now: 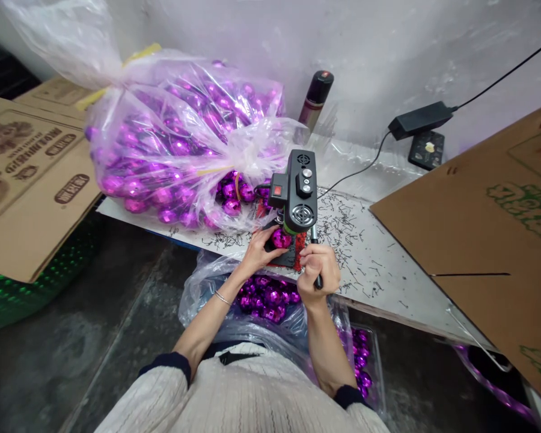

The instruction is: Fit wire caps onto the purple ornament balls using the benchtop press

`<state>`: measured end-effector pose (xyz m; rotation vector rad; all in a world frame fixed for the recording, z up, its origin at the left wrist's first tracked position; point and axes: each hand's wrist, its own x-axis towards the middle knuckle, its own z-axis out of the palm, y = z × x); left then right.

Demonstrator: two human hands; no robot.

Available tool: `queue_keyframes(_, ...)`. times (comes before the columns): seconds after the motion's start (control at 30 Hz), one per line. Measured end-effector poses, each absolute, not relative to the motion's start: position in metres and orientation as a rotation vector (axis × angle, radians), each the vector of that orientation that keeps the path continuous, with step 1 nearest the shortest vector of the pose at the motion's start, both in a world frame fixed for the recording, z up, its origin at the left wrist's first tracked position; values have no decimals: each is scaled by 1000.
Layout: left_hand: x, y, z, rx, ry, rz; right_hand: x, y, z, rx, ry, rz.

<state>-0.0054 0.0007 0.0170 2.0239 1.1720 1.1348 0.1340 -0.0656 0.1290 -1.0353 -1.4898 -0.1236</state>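
A small black bench drill press (302, 189) stands on the white table, with a red switch on its side. Under its head sits a shiny purple faceted ball (281, 238), which my left hand (258, 249) grips between thumb and fingers. My right hand (320, 269) is wrapped around the black-tipped lever (318, 281) at the press's right side. The point where the drill meets the ball is hidden by the head. Below my hands, more purple balls (270, 297) lie in an open clear plastic bag (198, 288).
A large tied clear bag of purple balls (171, 144) fills the table's left. Dark thin scraps (351, 240) litter the tabletop. Behind stand a spray can (316, 99) and a black power adapter (421, 119) with its cord. Cardboard boxes (491, 204) flank both sides.
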Motion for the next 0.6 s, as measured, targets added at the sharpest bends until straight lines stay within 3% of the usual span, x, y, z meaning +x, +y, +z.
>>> queue_keyframes(0.6, -4, 0, 20, 1972, 1194, 1106, 129, -57, 80, -928, -1378, -80)
